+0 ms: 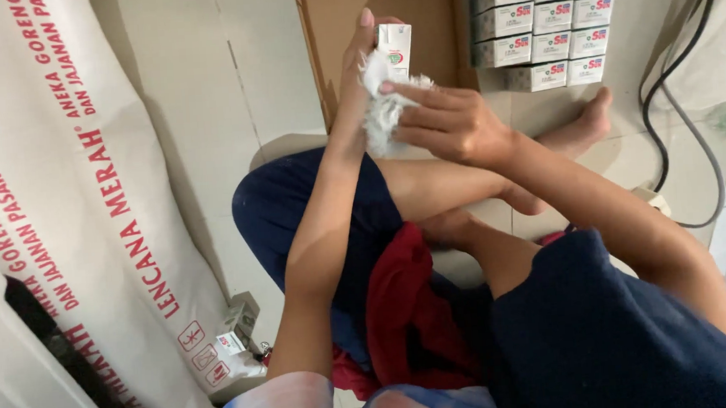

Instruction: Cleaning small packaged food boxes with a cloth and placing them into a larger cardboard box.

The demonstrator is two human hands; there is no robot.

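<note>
Pressing white cloth [384,110] between fingers [424,99] and carton [393,44].

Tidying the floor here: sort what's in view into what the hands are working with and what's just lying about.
In hand:
- small white carton, held by left hand
- white cloth, pressed on it by right hand

Lying about:
- stacked white cartons
- printed white sack
- grey cable
</note>
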